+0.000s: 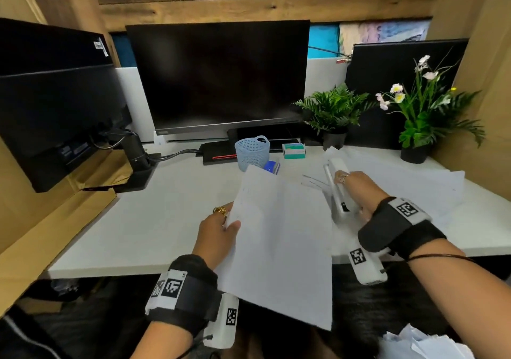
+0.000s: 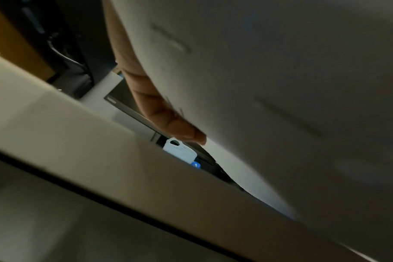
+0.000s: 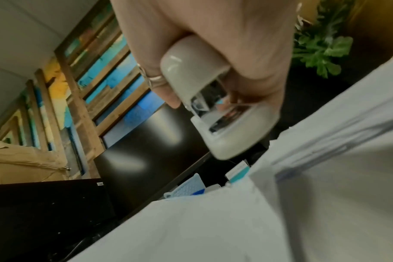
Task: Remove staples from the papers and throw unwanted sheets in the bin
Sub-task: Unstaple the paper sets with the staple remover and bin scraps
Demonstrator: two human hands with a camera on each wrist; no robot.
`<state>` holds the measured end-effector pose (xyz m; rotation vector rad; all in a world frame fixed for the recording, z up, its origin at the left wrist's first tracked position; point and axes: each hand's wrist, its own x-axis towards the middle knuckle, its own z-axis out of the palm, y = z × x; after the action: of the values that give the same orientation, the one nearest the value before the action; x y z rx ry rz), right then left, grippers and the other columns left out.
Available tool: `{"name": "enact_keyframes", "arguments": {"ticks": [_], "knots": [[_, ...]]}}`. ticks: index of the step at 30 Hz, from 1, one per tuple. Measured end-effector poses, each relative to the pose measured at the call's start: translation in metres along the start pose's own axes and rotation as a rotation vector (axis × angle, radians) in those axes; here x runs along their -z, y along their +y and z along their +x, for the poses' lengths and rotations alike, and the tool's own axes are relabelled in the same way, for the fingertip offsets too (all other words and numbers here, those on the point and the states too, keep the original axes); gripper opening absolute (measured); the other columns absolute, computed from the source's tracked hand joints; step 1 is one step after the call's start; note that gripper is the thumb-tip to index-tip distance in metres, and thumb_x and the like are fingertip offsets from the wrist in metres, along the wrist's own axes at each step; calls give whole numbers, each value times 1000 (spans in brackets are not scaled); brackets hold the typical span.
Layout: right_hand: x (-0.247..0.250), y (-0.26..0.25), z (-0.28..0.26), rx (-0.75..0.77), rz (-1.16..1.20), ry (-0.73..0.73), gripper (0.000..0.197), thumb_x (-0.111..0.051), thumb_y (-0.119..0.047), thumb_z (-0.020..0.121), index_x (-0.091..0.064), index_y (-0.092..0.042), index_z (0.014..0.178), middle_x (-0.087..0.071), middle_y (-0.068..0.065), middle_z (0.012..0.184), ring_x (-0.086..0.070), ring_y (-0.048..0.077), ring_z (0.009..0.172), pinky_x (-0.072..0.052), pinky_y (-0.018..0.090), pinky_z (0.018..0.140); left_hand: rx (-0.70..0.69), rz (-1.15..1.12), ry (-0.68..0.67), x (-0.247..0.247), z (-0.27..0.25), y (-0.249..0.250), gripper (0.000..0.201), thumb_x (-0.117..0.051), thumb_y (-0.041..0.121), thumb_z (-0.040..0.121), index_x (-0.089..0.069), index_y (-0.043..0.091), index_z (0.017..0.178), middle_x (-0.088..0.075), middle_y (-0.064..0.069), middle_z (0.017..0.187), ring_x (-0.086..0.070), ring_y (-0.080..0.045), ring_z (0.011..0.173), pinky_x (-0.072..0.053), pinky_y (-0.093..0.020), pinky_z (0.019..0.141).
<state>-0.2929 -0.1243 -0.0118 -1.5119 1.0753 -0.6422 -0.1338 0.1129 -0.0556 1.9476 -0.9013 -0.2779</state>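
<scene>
My left hand (image 1: 221, 227) pinches the left edge of a white sheet of paper (image 1: 279, 248) and holds it above the desk's front edge. From the left wrist view the underside of that sheet (image 2: 269, 106) fills the frame, with one of my fingers (image 2: 155, 99) lying along it. My right hand (image 1: 356, 190) grips a white stapler (image 1: 338, 190) over loose papers (image 1: 401, 181) spread on the right of the desk. In the right wrist view my fingers wrap the stapler (image 3: 215, 106), its metal mouth facing the camera. Crumpled sheets (image 1: 425, 343) lie low at bottom right.
A white desk (image 1: 154, 220) carries a black monitor (image 1: 221, 79), a pale blue mesh basket (image 1: 252, 152), a blue object (image 1: 272, 166), a small green-and-white box (image 1: 293, 150) and two potted plants (image 1: 334, 109) (image 1: 423, 115). A second monitor (image 1: 55, 101) stands at the left.
</scene>
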Motion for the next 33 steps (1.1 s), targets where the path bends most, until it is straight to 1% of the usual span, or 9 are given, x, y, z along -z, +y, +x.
{"name": "enact_keyframes", "arguments": {"ticks": [3, 6, 10, 12, 15, 19, 26, 30, 33], "knots": [[9, -7, -15, 126, 107, -27, 34, -60, -33, 90, -54, -8, 112, -57, 2, 86, -56, 26, 88, -47, 34, 80, -17, 87, -113, -13, 0, 11, 45, -51, 10, 95, -44, 17, 138, -54, 2, 129, -50, -13, 117, -35, -16, 96], [2, -13, -34, 175, 237, -168, 26, -55, -30, 93, -55, -13, 113, -62, -1, 83, -65, 17, 73, -50, 25, 60, -73, 184, -286, -32, -3, 20, 48, -49, 12, 96, -39, 19, 142, -48, 1, 139, -45, -15, 127, -32, -17, 103], [-7, -14, -43, 193, 324, -261, 29, -55, -21, 93, -44, -26, 120, -62, 8, 114, -61, 35, 107, -49, 50, 92, -178, 395, -400, -48, -13, 32, 40, -43, 17, 98, -46, 22, 137, -56, 0, 132, -54, -18, 118, -40, -22, 98], [-4, -18, -45, 211, 342, -232, 31, -51, -11, 94, -39, -25, 118, -59, 3, 104, -62, 28, 97, -53, 42, 82, -268, 509, -362, -50, -18, 38, 37, -40, 20, 98, -51, 27, 133, -64, -1, 119, -60, -20, 104, -44, -23, 87], [4, -21, -44, 220, 364, -132, 32, -44, -6, 94, -40, -23, 121, -60, 3, 96, -61, 18, 81, -54, 26, 61, -391, 577, -289, -49, -19, 41, 36, -39, 26, 98, -50, 36, 131, -65, 5, 116, -59, -17, 103, -40, -20, 81], [12, -13, -30, 207, 367, -11, 39, -54, -40, 72, -50, -35, 111, -58, 18, 120, -58, 36, 107, -45, 52, 97, -405, 572, -270, -49, -16, 39, 31, -39, 37, 98, -51, 34, 127, -65, 5, 114, -59, -17, 103, -44, -25, 82], [12, -6, -36, 303, 97, 11, 48, -50, -28, 95, -40, -16, 140, -49, 0, 136, -46, 21, 122, -34, 33, 106, -423, 551, -235, -56, -16, 43, 29, -37, 38, 99, -55, 29, 120, -67, 5, 106, -60, -15, 93, -43, -22, 75], [8, -3, -41, 376, -9, -6, 13, -49, -21, 97, -59, -15, 103, -59, -2, 97, -51, 17, 94, -40, 18, 73, -424, 542, -245, -57, -15, 45, 28, -37, 38, 99, -55, 26, 117, -66, 4, 101, -60, -15, 89, -45, -24, 75], [6, -2, -45, 410, -41, 13, 28, -50, -30, 96, -54, -20, 70, -53, -7, 72, -50, 15, 74, -37, 15, 63, -432, 546, -245, -56, -15, 46, 28, -37, 38, 99, -56, 26, 117, -66, 5, 101, -60, -15, 88, -43, -22, 72]]}}
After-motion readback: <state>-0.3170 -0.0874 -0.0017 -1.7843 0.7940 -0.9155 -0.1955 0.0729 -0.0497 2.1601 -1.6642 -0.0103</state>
